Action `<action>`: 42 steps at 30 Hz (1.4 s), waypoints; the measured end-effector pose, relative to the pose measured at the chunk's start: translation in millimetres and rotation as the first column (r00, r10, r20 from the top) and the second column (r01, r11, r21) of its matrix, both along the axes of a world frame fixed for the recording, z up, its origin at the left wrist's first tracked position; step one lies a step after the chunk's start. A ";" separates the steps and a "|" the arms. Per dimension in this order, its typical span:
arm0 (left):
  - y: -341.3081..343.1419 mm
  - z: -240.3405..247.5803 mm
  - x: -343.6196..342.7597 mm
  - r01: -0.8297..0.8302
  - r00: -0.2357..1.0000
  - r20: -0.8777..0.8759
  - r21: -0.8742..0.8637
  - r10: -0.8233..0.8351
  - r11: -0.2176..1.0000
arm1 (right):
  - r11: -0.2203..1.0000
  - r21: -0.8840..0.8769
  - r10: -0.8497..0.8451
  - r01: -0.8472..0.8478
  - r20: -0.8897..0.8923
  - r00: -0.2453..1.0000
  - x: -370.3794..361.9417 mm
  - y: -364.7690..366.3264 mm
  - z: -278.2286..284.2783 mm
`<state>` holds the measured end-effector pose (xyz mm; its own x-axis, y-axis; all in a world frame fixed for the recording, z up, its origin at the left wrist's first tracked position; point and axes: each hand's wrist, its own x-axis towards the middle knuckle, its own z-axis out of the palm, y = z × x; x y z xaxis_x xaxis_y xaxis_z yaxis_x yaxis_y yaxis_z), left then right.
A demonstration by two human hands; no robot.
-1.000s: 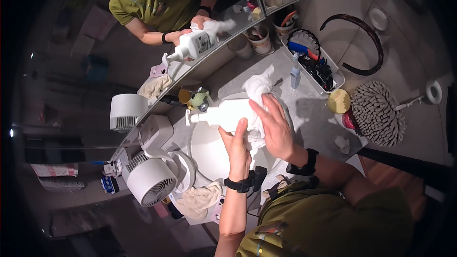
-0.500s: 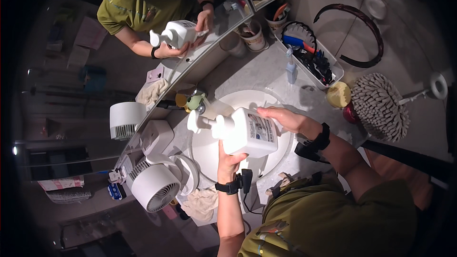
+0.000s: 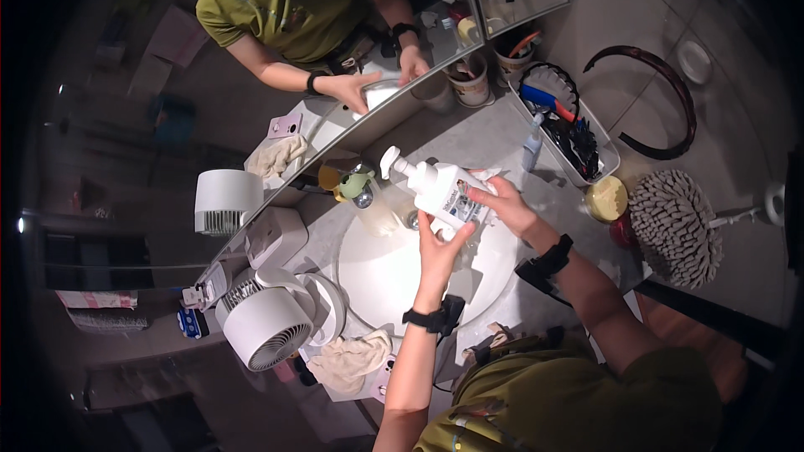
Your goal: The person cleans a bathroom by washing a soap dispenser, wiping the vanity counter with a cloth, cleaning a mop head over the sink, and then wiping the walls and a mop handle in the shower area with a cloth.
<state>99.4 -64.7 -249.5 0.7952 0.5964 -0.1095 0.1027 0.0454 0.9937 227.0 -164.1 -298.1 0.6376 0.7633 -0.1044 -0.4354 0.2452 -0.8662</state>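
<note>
A white pump bottle (image 3: 449, 192) with a printed label is tilted, its pump head pointing to the far left. Both hands hold it, over the far side of the round white basin (image 3: 368, 280). My left hand (image 3: 440, 253) grips its lower left side, thumb spread along the near face. My right hand (image 3: 512, 211) closes on its right end, fingers partly hidden behind the bottle. Whether the bottle touches the counter is not clear. Just left of it, a small green item (image 3: 356, 183) sits by the chrome tap (image 3: 363, 199).
A white fan (image 3: 266, 326) and a beige cloth (image 3: 352, 362) lie to the left. At the far right stand a tray (image 3: 615, 155) of hair tools, a small clear bottle (image 3: 533, 146) and a yellow round item (image 3: 606, 199). A grey chenille mitt (image 3: 675, 226) hangs beyond. The mirror edge (image 3: 335, 146) slants behind.
Both hands have carried the pump bottle away from me, from above the basin's middle to its far side. My view has shifted slightly.
</note>
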 end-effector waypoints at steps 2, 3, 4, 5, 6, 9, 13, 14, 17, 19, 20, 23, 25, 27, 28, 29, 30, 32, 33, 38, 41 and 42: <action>22.1 -24.0 16.2 -0.074 0.997 -0.033 0.007 0.074 0.997 | 0.997 -0.033 -0.063 0.064 0.028 0.998 -6.2 17.7 -16.1; 30.8 -34.2 23.7 -0.090 0.994 -0.058 -0.050 0.088 0.995 | 0.976 -0.154 -0.117 0.152 0.213 0.970 -3.9 21.4 -29.6; 37.2 -37.8 31.5 -0.109 0.991 -0.086 -0.107 0.100 0.988 | 0.933 -0.254 -0.141 0.255 0.394 0.908 -1.8 23.6 -26.7; 40.3 -41.3 39.1 -0.117 0.992 -0.068 -0.095 0.110 0.989 | 0.857 -0.345 -0.084 0.382 0.640 0.764 3.1 20.4 -23.7; 45.7 -45.6 45.8 -0.120 0.991 -0.066 -0.104 0.113 0.987 | 0.856 -0.350 -0.076 0.380 0.643 0.762 5.6 17.8 -20.8; 76.4 -73.0 55.6 -0.214 0.977 0.055 0.143 0.208 0.966 | 0.832 -0.349 -0.035 0.430 0.741 0.670 2.0 11.0 -23.0; 108.3 -93.7 71.6 -0.257 0.965 0.113 0.206 0.238 0.944 | 0.805 -0.440 0.045 0.397 0.714 0.699 -21.5 -18.8 -21.4; 112.0 -96.6 77.6 -0.255 0.965 0.115 0.197 0.236 0.947 | 0.817 -0.444 0.053 0.369 0.694 0.718 -25.7 -29.2 -15.9; 118.4 -104.0 91.6 -0.325 0.944 0.099 0.132 0.314 0.936 | 0.829 -0.417 0.039 0.371 0.706 0.707 -37.1 -57.7 -9.3; 128.0 -105.7 94.2 -0.346 0.934 0.148 0.134 0.326 0.929 | 0.832 -0.386 0.016 0.399 0.735 0.678 -39.5 -70.5 -2.2; 130.2 -107.0 95.4 -0.367 0.921 0.192 0.144 0.338 0.919 | 0.794 -0.400 -0.015 0.458 0.740 0.673 -40.3 -75.5 4.9; 126.0 -105.3 110.9 -0.536 0.815 -0.006 0.376 0.580 0.756 | 0.707 -0.423 -0.110 0.566 0.725 0.680 -31.8 -86.1 12.5; 122.4 -113.6 118.5 -0.755 0.625 0.103 0.332 0.774 0.566 | 0.683 -0.418 -0.175 0.599 0.703 0.690 -25.4 -77.3 14.6; 88.0 -101.7 137.1 -0.525 0.850 -0.029 -0.122 0.526 0.842 | 0.459 -0.344 -0.245 0.819 0.838 0.489 -8.4 -81.5 2.4; 67.0 -88.0 145.6 -0.255 0.967 -0.051 -0.273 0.251 0.928 | 0.422 -0.360 -0.239 0.832 0.841 0.485 0.3 -87.9 2.2; 87.0 -96.4 138.6 -0.283 0.959 -0.045 -0.258 0.281 0.924 | 0.421 -0.417 -0.220 0.806 0.815 0.536 2.4 -69.3 16.6; 115.0 -106.7 133.5 -0.296 0.955 -0.034 -0.108 0.294 0.949 | 0.418 -0.472 -0.199 0.776 0.786 0.585 2.1 -51.7 32.8; 120.5 -100.9 142.4 -0.275 0.962 -0.020 -0.097 0.274 0.957 | 0.424 -0.551 -0.232 0.719 0.701 0.675 12.7 -48.4 42.5; 118.9 -99.1 145.9 -0.257 0.966 -0.046 -0.099 0.253 0.961 | 0.400 -0.519 -0.196 0.756 0.757 0.623 18.8 -49.0 35.0; 136.0 -95.9 139.9 -0.272 0.956 -0.139 -0.083 0.260 0.959 | 0.353 -0.273 -0.036 0.895 0.952 0.305 34.4 -38.0 12.9; 130.5 -88.4 122.5 -0.210 0.977 -0.047 -0.074 0.206 0.975 | 0.444 -0.141 -0.058 0.885 0.981 0.186 40.8 -22.2 17.4; 126.0 -84.3 111.6 -0.144 0.988 -0.073 -0.088 0.137 0.986 | 0.527 -0.311 -0.114 0.791 0.896 0.429 41.3 -13.9 17.8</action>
<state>210.9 61.3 -333.7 0.6932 0.6865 -0.2193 0.1546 0.1556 0.9757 268.3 -178.1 -280.3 0.9228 0.2411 0.3005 0.3850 -0.5507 -0.7406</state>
